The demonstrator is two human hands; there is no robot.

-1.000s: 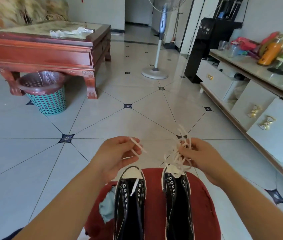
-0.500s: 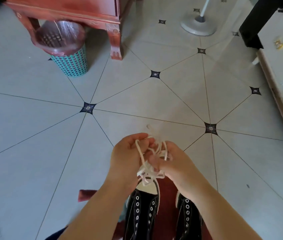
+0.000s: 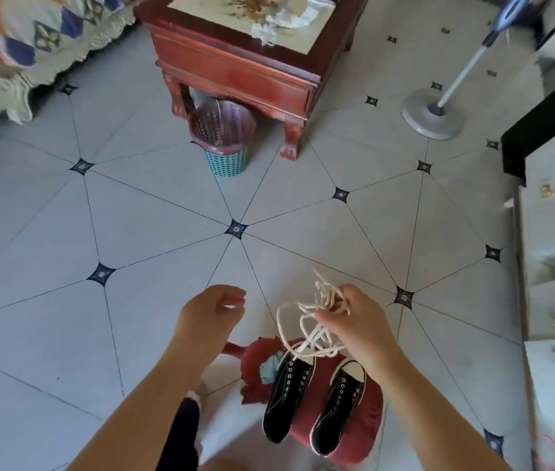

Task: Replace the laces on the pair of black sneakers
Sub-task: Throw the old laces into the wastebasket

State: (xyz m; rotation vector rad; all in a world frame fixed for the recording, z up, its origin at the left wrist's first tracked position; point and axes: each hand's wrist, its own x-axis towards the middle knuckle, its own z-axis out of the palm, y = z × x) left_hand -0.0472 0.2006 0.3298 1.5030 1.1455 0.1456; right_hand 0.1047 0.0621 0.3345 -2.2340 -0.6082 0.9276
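The right hand [image 3: 357, 329] grips a tangled bundle of white cord laces [image 3: 315, 314], with the fingers curled round the strands. Loops hang below the hand, and one strand reaches the toe cap of the shoe beneath; whether it passes through an eyelet cannot be determined. The left hand [image 3: 211, 312] is level with the right and apart from the bundle, fingers loosely curled and holding nothing. The black canvas sneakers with white rubber toe caps [image 3: 288, 399] stand directly below the right hand, side by side and slightly apart, toes pointing away from the person. Both rest on a round dark-red fabric stool [image 3: 369, 416]. A pale blue cloth scrap [image 3: 268, 368] lies on the stool, just left of the left shoe. Ahead of both hands, the grey tiled floor with dark diamond insets [image 3: 167, 232] runs to a teal plastic waste basket lined with a pink bag [image 3: 223, 144]. The basket stands beside a leg of a low red-brown wooden counter [image 3: 235, 69] bearing crumpled white material [image 3: 282, 18]. To the right of the right hand, a white cabinet with gold handles [image 3: 554, 300] borders the floor. A grey round fan base [image 3: 432, 119] stands far ahead to the right, and a patterned sofa cover [image 3: 7, 52] far ahead to the left.
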